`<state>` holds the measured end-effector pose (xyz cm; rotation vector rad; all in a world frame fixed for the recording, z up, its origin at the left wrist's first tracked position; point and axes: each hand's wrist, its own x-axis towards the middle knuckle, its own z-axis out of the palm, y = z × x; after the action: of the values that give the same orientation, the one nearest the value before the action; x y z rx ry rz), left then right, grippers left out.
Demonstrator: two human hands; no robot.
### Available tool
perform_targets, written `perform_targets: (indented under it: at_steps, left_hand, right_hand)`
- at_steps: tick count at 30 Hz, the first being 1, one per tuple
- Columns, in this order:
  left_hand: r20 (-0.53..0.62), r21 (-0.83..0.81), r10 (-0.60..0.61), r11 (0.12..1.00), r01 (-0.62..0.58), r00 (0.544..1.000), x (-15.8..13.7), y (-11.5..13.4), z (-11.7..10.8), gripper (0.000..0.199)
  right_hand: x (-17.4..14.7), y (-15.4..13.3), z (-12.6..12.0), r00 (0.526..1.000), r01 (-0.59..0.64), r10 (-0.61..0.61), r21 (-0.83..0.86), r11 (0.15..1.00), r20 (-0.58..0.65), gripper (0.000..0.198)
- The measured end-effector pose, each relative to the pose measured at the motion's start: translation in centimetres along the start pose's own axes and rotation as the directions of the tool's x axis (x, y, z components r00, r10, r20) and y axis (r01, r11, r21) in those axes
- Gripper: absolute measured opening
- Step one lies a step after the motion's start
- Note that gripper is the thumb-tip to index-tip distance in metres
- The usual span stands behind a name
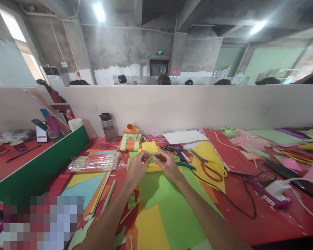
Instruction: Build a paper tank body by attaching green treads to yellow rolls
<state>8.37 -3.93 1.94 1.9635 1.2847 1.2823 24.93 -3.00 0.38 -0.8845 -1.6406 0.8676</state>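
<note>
My left hand [139,164] and my right hand [168,165] meet above the middle of the desk, fingertips pinched together. Between them shows a bit of a small green paper piece [152,158], mostly hidden by the fingers. Just behind the fingers is a folded yellow paper piece [149,147], and a yellow paper strip [155,168] runs below them. Large green paper sheets [177,205] lie under my forearms, with a yellow sheet [151,225] nearer me. Beyond my left hand stands an orange and light-green paper model [130,139] with a star on it.
Scissors [210,166] lie open at right, near a blue glue gun [181,153] and a teal-handled tool [186,165]. Wrapped sticks [95,162] and a water bottle [109,127] are at left. A black cord crosses towards a purple power strip [270,194]. A white partition [172,107] stands behind.
</note>
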Motion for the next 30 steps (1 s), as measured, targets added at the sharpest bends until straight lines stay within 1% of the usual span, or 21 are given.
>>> perform_targets:
  at_steps: [7,16,23,30]
  left_hand:
    - [0.017,0.015,0.009,1.0,-0.009,1.0,0.0,0.1,0.0,0.012]
    - [0.027,0.038,-0.007,0.999,0.006,1.0,-0.1,0.4,-0.3,0.018]
    - [0.042,0.078,-0.01,0.997,0.007,0.999,-0.2,0.5,-0.5,0.014]
    - [0.093,0.173,0.044,0.983,-0.06,0.995,-0.4,0.4,-0.3,0.01]
  right_hand:
    - [0.0,0.1,0.0,0.998,0.05,-0.051,-0.026,0.998,-0.028,0.021]
    - [-0.1,-0.1,-0.1,0.999,0.046,-0.047,-0.063,0.997,-0.025,0.023]
    - [-0.2,-0.3,0.0,0.997,0.069,-0.074,-0.115,0.991,-0.038,0.019]
    - [-0.4,-0.9,0.2,0.993,0.11,-0.118,-0.21,0.972,-0.025,0.014]
